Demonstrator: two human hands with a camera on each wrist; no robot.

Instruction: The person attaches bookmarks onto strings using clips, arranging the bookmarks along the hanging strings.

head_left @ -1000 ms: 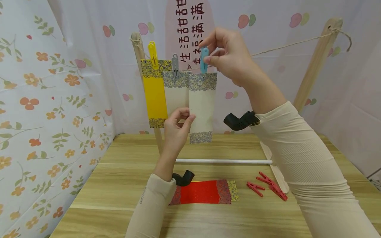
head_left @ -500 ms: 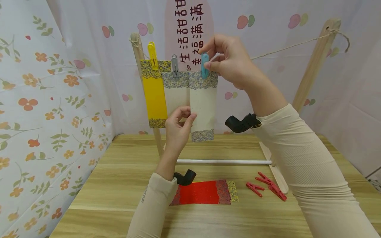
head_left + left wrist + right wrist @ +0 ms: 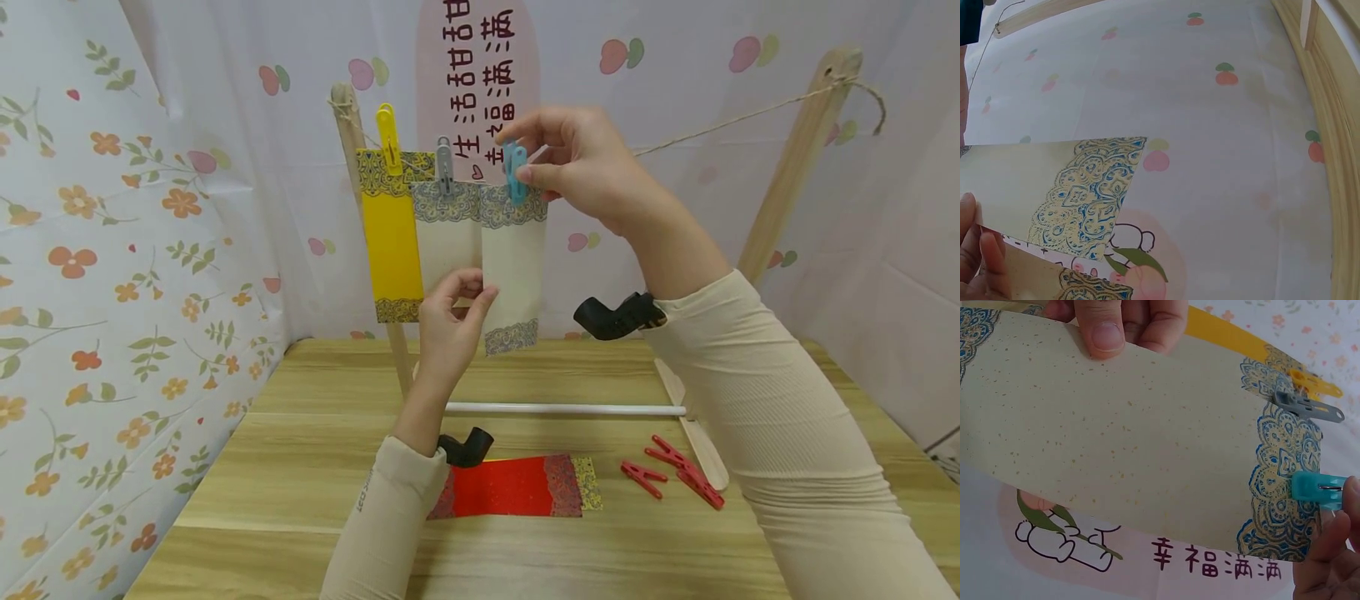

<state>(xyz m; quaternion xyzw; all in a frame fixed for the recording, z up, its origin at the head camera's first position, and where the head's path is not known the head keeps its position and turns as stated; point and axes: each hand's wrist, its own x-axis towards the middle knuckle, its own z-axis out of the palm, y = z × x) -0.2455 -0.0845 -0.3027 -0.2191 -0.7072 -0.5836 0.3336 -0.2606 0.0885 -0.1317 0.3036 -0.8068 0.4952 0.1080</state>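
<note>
A cream paper strip (image 3: pixel 513 267) with blue patterned ends hangs upright near the twine. My left hand (image 3: pixel 453 321) pinches its left edge between thumb and fingers. At its top, my right hand (image 3: pixel 581 162) holds a light blue clothespin (image 3: pixel 516 173) by thumb and fingers. The blue clothespin (image 3: pixel 1313 487) overlaps the strip's patterned top edge in the right wrist view. Just left hang a second cream strip (image 3: pixel 447 242) under a grey clothespin (image 3: pixel 444 167) and a yellow strip (image 3: pixel 392 250) under a yellow clothespin (image 3: pixel 388 140).
The twine (image 3: pixel 742 117) runs between two wooden posts (image 3: pixel 798 158). A white rod (image 3: pixel 566 408) crosses low between them. On the table (image 3: pixel 300 467) lie a red paper strip (image 3: pixel 502 486) over a yellow one (image 3: pixel 587 483), and several red clothespins (image 3: pixel 678 471) at the right.
My right hand has moved down with the blue clothespin, from above the strip's top edge to over it. My left hand keeps its pinch, and the strip's lower end has shifted slightly up.
</note>
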